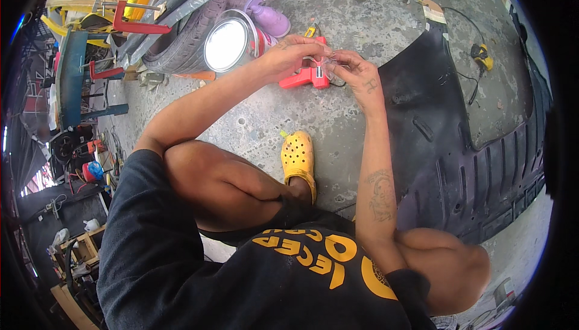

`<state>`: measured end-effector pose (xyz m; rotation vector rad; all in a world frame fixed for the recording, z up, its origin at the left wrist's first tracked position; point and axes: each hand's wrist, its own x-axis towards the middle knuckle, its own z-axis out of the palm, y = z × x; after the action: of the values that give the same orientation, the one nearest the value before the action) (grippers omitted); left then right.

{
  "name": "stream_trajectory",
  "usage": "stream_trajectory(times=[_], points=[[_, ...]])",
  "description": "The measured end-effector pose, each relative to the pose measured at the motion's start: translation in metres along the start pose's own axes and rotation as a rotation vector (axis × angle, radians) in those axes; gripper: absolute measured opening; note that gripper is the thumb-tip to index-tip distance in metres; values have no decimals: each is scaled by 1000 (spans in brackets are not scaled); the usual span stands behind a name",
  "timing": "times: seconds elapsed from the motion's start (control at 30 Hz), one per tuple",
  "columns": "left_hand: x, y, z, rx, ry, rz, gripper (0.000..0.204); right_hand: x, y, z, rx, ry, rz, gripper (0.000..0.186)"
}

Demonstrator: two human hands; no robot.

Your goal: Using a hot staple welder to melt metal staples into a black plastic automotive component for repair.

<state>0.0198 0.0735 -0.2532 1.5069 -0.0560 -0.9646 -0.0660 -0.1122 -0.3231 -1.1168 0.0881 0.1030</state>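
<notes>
My left hand [294, 53] and my right hand [357, 75] meet fingertip to fingertip above the concrete floor. Both are closed in a pinch on something small, perhaps clear, between them; it is too small to name. Below and partly behind the fingers lies a red plastic tool [301, 78], its kind partly hidden by my hands. Just beyond it rests a yellow and black hand tool [311, 30]. To the left of my hands stands a round can [230, 47] with a shiny silver top, beside a purple spray bottle [269, 18].
A large black ribbed metal panel [422, 83] lies on the right, with a yellow and black tool on a cord [481, 56] near it. A tyre [192, 40], a red clamp [140, 27] and a blue metal stand [73, 80] crowd the left. My yellow clog [298, 156] is on the floor.
</notes>
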Motion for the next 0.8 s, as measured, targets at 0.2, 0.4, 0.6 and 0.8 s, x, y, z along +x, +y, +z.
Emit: stream_trajectory(times=[0.2, 0.4, 0.6, 0.8], points=[[0, -3, -6, -40, 12, 0, 18, 0, 1, 1, 8, -1, -11, 27], [0, 4, -11, -41, 56, 5, 18, 1, 33, -17, -85, -24, 221, 30], [4, -12, -30, 130, 11, 28, 17, -4, 48, -10, -235, -17, 214, 30], [-7, -34, -57, 229, -88, -120, 19, -2, 44, -9, -238, 49, 150, 28]])
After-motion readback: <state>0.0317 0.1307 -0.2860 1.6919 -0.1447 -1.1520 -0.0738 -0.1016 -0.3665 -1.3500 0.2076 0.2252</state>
